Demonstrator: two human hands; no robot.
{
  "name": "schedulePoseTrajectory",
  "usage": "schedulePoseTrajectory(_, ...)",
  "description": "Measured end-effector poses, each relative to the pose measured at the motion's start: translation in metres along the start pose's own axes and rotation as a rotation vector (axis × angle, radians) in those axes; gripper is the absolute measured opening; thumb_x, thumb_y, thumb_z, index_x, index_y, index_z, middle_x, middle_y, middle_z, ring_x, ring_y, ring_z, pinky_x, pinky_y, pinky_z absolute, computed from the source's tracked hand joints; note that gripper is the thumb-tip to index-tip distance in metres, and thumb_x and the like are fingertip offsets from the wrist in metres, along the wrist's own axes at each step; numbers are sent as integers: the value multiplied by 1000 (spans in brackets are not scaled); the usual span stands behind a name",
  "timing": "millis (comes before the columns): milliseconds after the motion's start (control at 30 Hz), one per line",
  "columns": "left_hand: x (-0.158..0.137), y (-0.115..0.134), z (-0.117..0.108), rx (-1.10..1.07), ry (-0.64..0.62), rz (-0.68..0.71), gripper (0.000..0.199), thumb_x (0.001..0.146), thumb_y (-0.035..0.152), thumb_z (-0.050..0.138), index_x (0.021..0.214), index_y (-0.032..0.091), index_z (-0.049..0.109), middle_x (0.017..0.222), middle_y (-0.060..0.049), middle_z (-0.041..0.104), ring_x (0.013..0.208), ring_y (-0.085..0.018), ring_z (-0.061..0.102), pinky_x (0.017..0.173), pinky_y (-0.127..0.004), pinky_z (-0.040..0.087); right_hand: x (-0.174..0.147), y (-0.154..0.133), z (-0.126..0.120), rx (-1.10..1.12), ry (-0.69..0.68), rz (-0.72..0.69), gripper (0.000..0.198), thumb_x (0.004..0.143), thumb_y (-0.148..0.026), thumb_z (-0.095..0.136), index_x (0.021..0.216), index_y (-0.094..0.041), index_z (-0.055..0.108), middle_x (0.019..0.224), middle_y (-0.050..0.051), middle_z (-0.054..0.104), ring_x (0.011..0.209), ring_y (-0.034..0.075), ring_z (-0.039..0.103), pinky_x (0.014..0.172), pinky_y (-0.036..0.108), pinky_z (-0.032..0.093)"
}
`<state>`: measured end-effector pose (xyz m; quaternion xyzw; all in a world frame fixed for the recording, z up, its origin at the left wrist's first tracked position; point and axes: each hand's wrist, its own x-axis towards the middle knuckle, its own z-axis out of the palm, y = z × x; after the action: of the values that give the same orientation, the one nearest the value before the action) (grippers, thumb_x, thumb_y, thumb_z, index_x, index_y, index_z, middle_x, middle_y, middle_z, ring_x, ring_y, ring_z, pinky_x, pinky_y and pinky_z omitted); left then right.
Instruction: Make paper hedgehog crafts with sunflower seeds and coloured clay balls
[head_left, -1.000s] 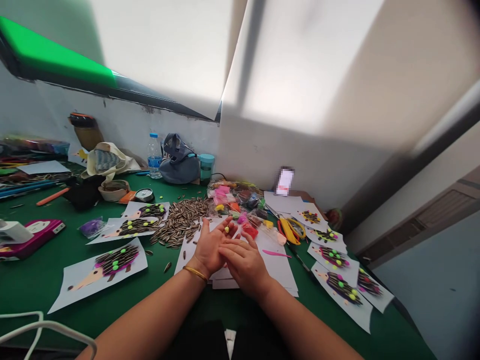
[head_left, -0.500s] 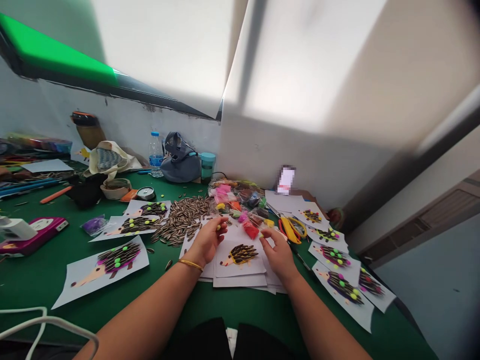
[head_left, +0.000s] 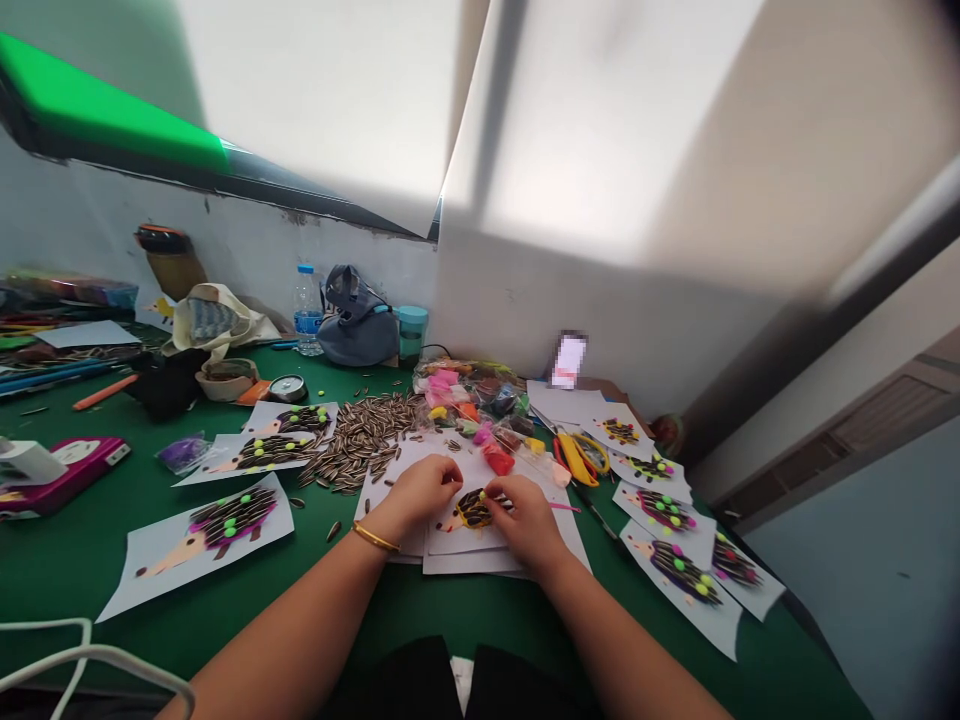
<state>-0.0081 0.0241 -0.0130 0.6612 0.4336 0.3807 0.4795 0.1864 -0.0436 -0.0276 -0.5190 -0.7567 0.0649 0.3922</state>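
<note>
A hedgehog picture [head_left: 472, 510] made of sunflower seeds on yellow clay lies on a stack of white paper [head_left: 454, 560] in front of me. My right hand [head_left: 525, 520] is over its right side, thumb and forefinger closed on a small yellow-green clay ball [head_left: 484, 495] at the seeds. My left hand [head_left: 424, 492], with a gold bracelet at the wrist, hovers by the picture's upper left. Its fingers are curled together, and what they hold is hidden. Loose sunflower seeds [head_left: 371, 435] are heaped just beyond it.
Bags of coloured clay [head_left: 472, 395] lie behind the paper, with yellow-handled scissors [head_left: 581, 458] to their right. Finished hedgehog cards [head_left: 679, 575] lie at right, and others [head_left: 202, 540] at left. A water bottle [head_left: 307, 320] and a teal-lidded cup [head_left: 412, 335] stand along the wall.
Both hands have come down and closer together over the hedgehog picture. My right hand has moved left, bringing the small yellow-green ball to the seeds.
</note>
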Motion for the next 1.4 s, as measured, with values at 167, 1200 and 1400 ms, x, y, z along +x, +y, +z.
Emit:
schedulePoseTrajectory(167, -1, 0, 0, 125, -19, 9, 14, 56, 10, 67, 56, 24, 70, 66, -5, 65, 77, -27, 59, 81, -32, 41, 2, -4, 4, -91, 9, -10, 10, 86, -27, 64, 85, -26, 73, 92, 5, 67, 93, 23, 59, 82, 37, 45)
schedulePoseTrajectory(1200, -5, 10, 1, 728, -140, -17, 23, 75, 18, 53, 86, 19, 74, 91, -7, 74, 82, -21, 65, 69, -27, 42, 3, -9, 8, -159, -67, 75, 11, 82, -20, 69, 86, -28, 75, 92, 3, 65, 94, 21, 55, 84, 36, 38)
schedulePoseTrajectory(1400, -5, 10, 2, 741, -138, -14, 24, 75, 19, 53, 88, 20, 74, 92, -7, 74, 83, -21, 64, 69, -27, 42, 4, -10, 9, -161, -73, 66, 10, 81, -21, 70, 85, -28, 75, 91, 2, 65, 93, 21, 56, 84, 35, 38)
